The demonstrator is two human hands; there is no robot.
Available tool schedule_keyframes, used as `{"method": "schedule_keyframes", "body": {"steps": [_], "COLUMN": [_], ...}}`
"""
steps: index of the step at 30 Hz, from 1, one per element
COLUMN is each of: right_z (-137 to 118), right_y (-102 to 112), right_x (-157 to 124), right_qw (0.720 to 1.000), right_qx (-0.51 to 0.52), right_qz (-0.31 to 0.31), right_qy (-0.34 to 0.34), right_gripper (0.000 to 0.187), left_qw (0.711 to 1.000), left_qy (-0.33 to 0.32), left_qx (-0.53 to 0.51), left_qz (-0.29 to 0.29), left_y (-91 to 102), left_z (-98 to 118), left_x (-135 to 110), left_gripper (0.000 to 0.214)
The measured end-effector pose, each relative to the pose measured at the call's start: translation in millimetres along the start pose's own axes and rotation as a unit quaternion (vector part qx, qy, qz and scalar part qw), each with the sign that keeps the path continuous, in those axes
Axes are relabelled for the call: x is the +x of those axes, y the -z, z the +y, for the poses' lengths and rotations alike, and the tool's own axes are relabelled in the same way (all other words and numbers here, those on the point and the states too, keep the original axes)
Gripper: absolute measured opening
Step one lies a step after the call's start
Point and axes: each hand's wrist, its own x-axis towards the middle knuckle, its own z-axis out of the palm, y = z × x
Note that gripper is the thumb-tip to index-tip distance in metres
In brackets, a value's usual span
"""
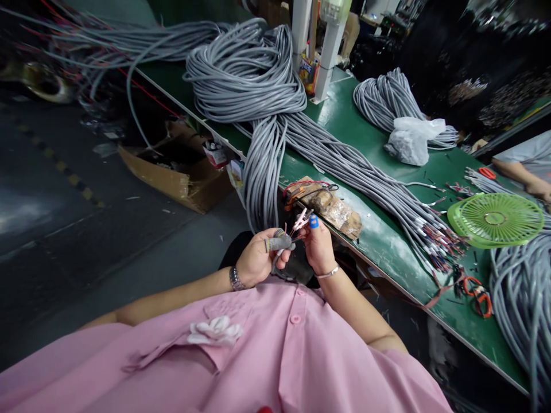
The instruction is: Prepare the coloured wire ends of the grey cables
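Nearest me: pink shirt (258, 355) w/ a white flower (215, 331) on the chest. Just past it, my L hand (262, 252), grey sleeves (279, 242) on some fingers, is closed around a grey cable (276, 261); its thin wires (292, 231) poke out btwn both hands. My R hand (318, 244), blue wrap (314, 221) on one digit, has its fingers pinched together on those wires; can't tell how many strands. Right beyond, a tape-wrapped block (333, 207) lies at the edge of the green bench (387, 267), orange-handled scissors (477, 296) off to the R. Farther: a long cable bundle (361, 172), ends pointing twd a green fan (495, 218); then a big grey coil (245, 74) and, far R, a co-worker's forearm (514, 172).
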Motion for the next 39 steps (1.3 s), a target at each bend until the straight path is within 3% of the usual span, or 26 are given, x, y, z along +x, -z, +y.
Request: {"method": "schedule_keyframes", "body": {"steps": [3, 7, 10, 16, 32, 39], "right_z": [5, 3, 0, -2, 3, 2], "right_y": [0, -6, -12, -14, -12, -4], "right_x": [2, 5, 6, 7, 10, 7], "right_qw": [0.999, 0.995, 0.990, 0.990, 0.986, 0.979], "right_qx": [-0.023, 0.069, 0.110, 0.116, 0.149, 0.148], "right_qz": [0.011, -0.039, -0.042, -0.018, -0.029, -0.064], "right_qy": [0.023, -0.061, -0.080, -0.080, -0.062, -0.123], "right_gripper": [0.042, 0.044, 0.043, 0.036, 0.032, 0.048], "left_qw": [1.000, 0.999, 0.999, 0.999, 0.998, 0.999], "left_qy": [0.019, 0.031, 0.032, 0.039, 0.037, 0.015], "left_qx": [-0.011, -0.019, -0.021, -0.023, -0.020, 0.017], "left_qz": [0.003, 0.015, 0.017, 0.025, 0.040, 0.027], "left_y": [-1.4, -1.0, 0.2, 1.6, 3.6, 2.5], "left_z": [-1, -5, -8, -10, -13, -9], "left_x": [3, 8, 11, 12, 12, 8], "left_gripper": [0.021, 0.021, 0.018, 0.020, 0.018, 0.016]}}
